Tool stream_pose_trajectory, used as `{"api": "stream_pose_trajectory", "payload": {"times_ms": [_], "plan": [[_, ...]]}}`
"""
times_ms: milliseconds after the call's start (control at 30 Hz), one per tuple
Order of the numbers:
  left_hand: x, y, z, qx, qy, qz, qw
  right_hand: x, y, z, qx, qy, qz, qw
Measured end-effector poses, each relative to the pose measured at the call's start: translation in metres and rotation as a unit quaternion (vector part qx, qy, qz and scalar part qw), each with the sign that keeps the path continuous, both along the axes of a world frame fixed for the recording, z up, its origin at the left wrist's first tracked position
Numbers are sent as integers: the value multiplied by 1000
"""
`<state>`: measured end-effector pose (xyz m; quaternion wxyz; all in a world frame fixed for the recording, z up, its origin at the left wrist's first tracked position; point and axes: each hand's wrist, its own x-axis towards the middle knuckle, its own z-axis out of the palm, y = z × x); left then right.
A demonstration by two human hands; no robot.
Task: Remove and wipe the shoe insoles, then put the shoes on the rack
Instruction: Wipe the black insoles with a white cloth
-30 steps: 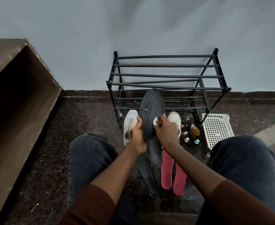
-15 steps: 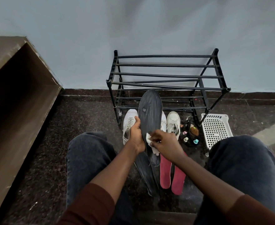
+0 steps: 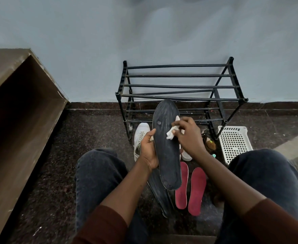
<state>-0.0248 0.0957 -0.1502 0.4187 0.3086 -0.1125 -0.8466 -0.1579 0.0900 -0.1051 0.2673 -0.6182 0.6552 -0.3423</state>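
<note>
While the left hand (image 3: pixel 149 152) grips the dark insole (image 3: pixel 166 147) upright by its edge above the floor, the right hand (image 3: pixel 188 136) pinches a white cloth (image 3: pixel 173 132) against its upper half: wiping step, approx. mid-task. Next: probably drag cloth toward heel w/ steady pressure. Insole looks worn, scuffed, greyish streaks near toe.

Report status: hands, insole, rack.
Left hand grips black insole upright. Right hand pinches white wipe against it. Rack holds no shoes; nothing obstructing.
</note>
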Motion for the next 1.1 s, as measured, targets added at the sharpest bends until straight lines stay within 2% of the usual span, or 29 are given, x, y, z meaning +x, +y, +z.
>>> {"api": "stream_pose_trajectory", "payload": {"times_ms": [133,267,333,433,600,667,800,933,1100], "plan": [[-1,-1,-4,4,-30,36,999,14,13,-10,-47,99,96,989],[0,-4,-8,34,-70,43,996,21,32,-19,-46,88,154,983],[0,-5,-9,32,-80,36,996,21,35,-21,-16,71,169,983],[0,-4,-9,29,-72,8,997,18,23,-15,28,76,144,986],[-4,3,-4,42,-55,-24,997,11,-10,0,-8,61,60,996],[-5,3,-6,42,-57,-39,997,9,-13,0,-10,73,62,995],[-3,1,-8,47,-69,-43,996,10,4,-10,-26,120,148,981],[-2,-5,-11,37,-73,6,997,7,34,-32,-11,109,236,965],[-4,-1,-9,41,-55,-26,997,-3,44,-40,-31,136,260,956]]}}
